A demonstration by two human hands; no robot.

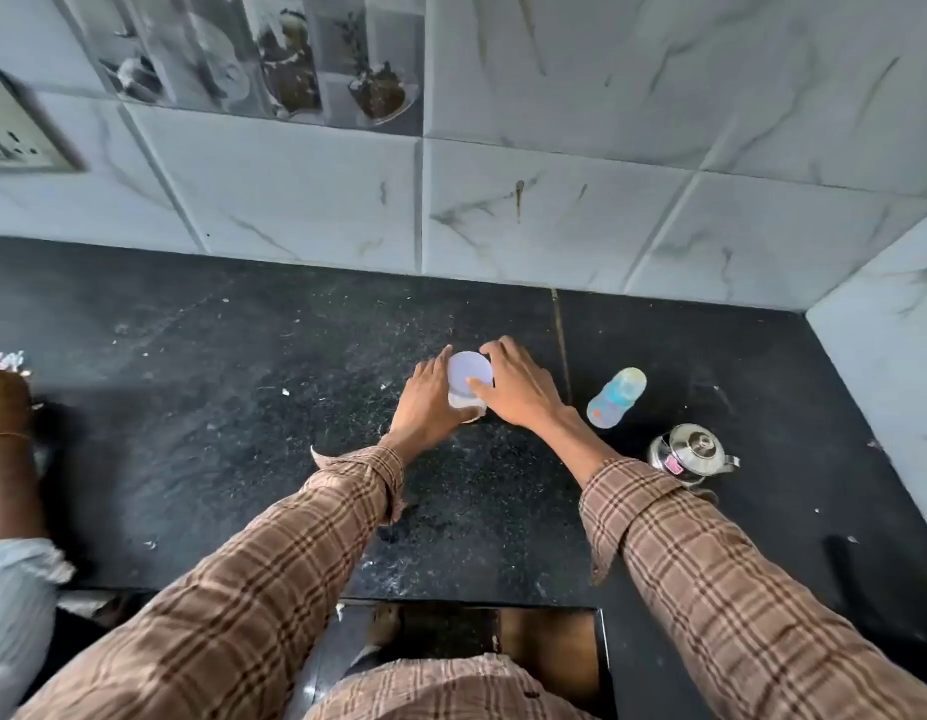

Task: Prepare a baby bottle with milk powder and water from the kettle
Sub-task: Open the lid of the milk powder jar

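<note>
Milk powder container (469, 379) sits mid-table, just left of the baby bottle (617, 398), with the steel kettle (692, 454) nearer and further right. My left hand (427, 402) wraps the container's left side and body, holding it steady against the black table (217, 407). My right hand (518, 389) lies curled over the pale lid, thumb on top and fingers round the far rim. I judge the step is getting this lid off. To do it well, I should keep the left grip low and firm so the tub doesn't tip, and work the lid gently with the right so no powder jumps out. The bottle looks capped and stands untouched.
</note>
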